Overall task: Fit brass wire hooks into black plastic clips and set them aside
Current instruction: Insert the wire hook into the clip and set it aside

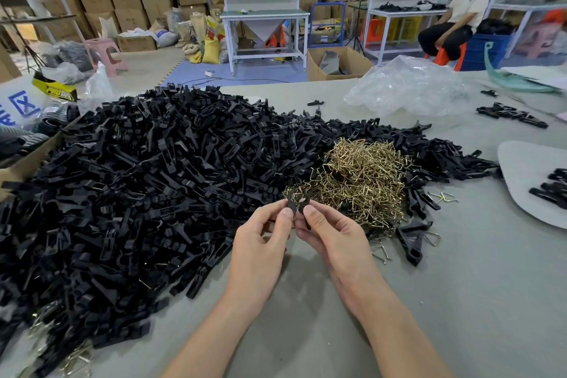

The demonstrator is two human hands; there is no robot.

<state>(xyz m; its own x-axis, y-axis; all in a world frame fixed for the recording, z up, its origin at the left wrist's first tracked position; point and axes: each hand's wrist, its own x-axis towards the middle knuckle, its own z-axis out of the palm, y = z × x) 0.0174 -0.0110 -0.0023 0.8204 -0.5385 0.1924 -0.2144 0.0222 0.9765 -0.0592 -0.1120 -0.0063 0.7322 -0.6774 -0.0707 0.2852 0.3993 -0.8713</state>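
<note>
the left hand (pixel 260 247) and the right hand (pixel 334 236) meet just in front of the heap of brass wire hooks (pixel 365 181), the landmark for everything else. each hand pinches one side of a single black plastic clip (pixel 295 205) between thumb and forefinger, holding it clear of the tabletop (pixel 306 331). a glint of brass shows at the clip's lower end, but it cannot be told whether a hook is seated there or only started. this looks like the fitting step itself, partway through one piece.

just right of the heap and nearer the person lies a fitted clip (pixel 412 244) with a wire loop sticking out of it. it seems to be a finished piece set aside. a few loose hooks (pixel 445 197) lie around it. well to the right of the heap, a grey board (pixel 521 163) carries a small cluster of clips (pixel 552 190). they are too small to show whether hooks are in them.

left of the heap and behind it sprawls the pile of black clips (pixel 171 181), far larger than the heap and touching its edge.

judged from this, the job is barely begun. a handful of pieces are done at most, and both the heap and the pile look almost untouched.
</note>
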